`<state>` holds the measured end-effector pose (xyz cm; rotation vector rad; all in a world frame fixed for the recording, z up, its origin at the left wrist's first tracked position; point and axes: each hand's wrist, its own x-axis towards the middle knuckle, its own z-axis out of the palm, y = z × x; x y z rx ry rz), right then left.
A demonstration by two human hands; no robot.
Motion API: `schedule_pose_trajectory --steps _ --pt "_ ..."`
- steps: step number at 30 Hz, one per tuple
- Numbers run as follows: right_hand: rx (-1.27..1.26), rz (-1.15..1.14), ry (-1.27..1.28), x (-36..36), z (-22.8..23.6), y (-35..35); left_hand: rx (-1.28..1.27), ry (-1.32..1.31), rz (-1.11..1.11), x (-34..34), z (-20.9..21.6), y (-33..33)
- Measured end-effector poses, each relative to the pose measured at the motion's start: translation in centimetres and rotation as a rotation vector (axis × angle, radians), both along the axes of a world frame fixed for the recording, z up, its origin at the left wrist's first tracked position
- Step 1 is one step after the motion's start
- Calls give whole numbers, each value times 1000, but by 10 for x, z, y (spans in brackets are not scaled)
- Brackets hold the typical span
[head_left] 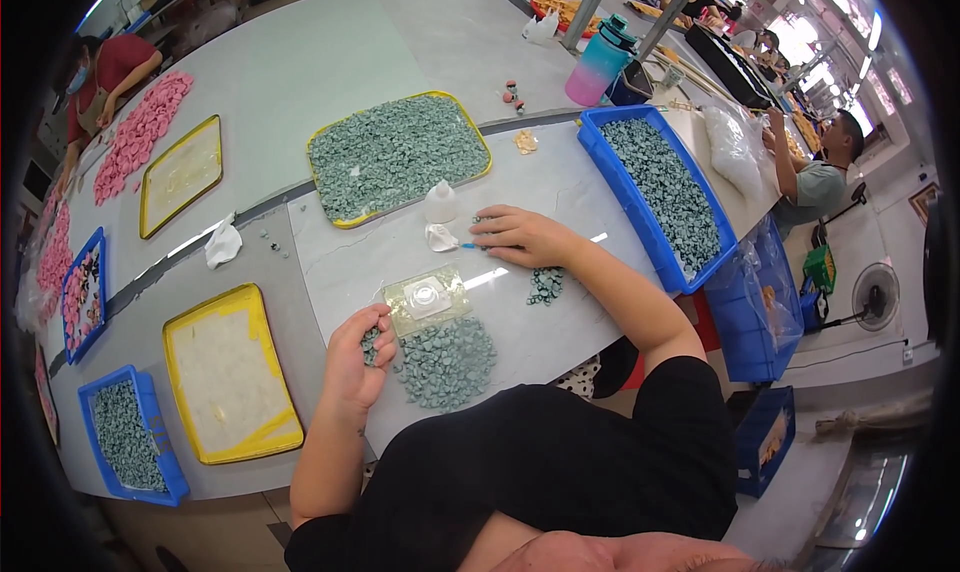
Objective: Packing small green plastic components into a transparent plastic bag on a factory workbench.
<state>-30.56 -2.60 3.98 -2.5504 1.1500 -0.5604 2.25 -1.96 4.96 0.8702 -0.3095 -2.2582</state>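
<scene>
Bright ceiling tubes [875, 30] glow upper right, glare streaks the tabletop [340, 257], and bent edges fade black.

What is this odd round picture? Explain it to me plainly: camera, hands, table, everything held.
No machine is at work here: a person uses two bare hands. The one picture comes from a wide fisheye camera on their head, looking down, so straight edges bend.

The left hand holds small green pieces. The right hand has its fingertips at a tiny blue item; whether it grips it is unclear.

On the table lie a loose green pile, a white bottle, a yellow-rimmed tray covered with green pieces and a blue bin holding more.
</scene>
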Motion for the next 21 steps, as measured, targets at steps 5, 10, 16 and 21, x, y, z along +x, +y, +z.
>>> schedule_pose_trajectory --steps 5,10,16,21 --pt "38 -85 -110 -2 -1 15 -8 4 1 4 -2 -2" --pt "-43 -220 -63 24 13 9 -19 -22 -25 6 2 3" --pt "13 -275 85 68 0 -9 -47 -47 -28 9 17 12" --pt "-41 -245 -28 98 4 -12 -61 -39 -17 16 17 17"
